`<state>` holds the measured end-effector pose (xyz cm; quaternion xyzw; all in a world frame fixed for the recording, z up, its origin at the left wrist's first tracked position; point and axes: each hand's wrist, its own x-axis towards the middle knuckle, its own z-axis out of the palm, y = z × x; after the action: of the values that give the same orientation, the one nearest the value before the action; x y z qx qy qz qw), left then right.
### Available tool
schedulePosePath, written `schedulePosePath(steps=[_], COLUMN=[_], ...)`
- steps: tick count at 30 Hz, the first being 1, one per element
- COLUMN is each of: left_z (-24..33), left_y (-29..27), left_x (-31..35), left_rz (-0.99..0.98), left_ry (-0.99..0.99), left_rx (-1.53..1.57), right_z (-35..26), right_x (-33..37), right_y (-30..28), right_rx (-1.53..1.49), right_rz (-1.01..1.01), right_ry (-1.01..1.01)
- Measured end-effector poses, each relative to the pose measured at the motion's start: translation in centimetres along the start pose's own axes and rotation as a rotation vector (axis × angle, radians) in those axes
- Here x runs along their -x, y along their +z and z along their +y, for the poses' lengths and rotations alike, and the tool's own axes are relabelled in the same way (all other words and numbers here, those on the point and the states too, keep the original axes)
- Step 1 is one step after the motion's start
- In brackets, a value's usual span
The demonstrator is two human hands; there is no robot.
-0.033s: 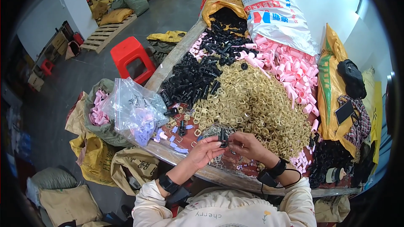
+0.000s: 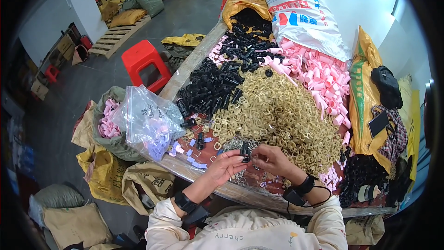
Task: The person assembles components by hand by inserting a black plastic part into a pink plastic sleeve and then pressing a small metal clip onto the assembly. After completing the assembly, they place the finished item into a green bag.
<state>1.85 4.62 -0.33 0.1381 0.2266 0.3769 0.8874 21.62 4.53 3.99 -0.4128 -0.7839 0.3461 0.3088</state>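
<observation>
Near the table's front edge, a small black plastic part (image 2: 245, 152) stands upright between my two hands. My left hand (image 2: 225, 165) pinches its lower left side. From the right, my right hand (image 2: 273, 159) has thumb and fingers closed against the same part; the exact contact is partly hidden by the fingers. Thin silvery metal pieces (image 2: 238, 143) lie in a small heap just behind the hands. Beyond them rises a big pile of tan plastic buckles (image 2: 282, 111). Another black part (image 2: 200, 141) and several lilac clips (image 2: 199, 164) lie left of my left hand.
Black parts (image 2: 210, 83) are heaped at the far left of the table, pink tubular parts (image 2: 323, 74) at the far right. A clear bag (image 2: 145, 115) of lilac pieces sits on the left edge. A red stool (image 2: 145, 65) and open sacks (image 2: 148, 183) stand beside the table.
</observation>
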Motion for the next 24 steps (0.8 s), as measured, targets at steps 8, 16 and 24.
schedulePosePath(steps=[8, 16, 24], left_z=[0.2, -0.7, -0.8], left_y=[0.1, -0.4, 0.6], left_x=[0.3, 0.4, 0.1], left_rz=[0.029, -0.01, -0.064], left_ry=[-0.023, -0.054, -0.08], left_rx=[-0.106, -0.113, -0.075], right_z=[-0.7, -2.0, -2.0], right_x=[-0.3, -0.3, 0.4], right_y=[-0.3, 1.1, 1.9], right_rx=[-0.161, -0.181, -0.301], right_rz=[0.062, 0.088, 0.198], right_ry=[0.107, 0.067, 0.291])
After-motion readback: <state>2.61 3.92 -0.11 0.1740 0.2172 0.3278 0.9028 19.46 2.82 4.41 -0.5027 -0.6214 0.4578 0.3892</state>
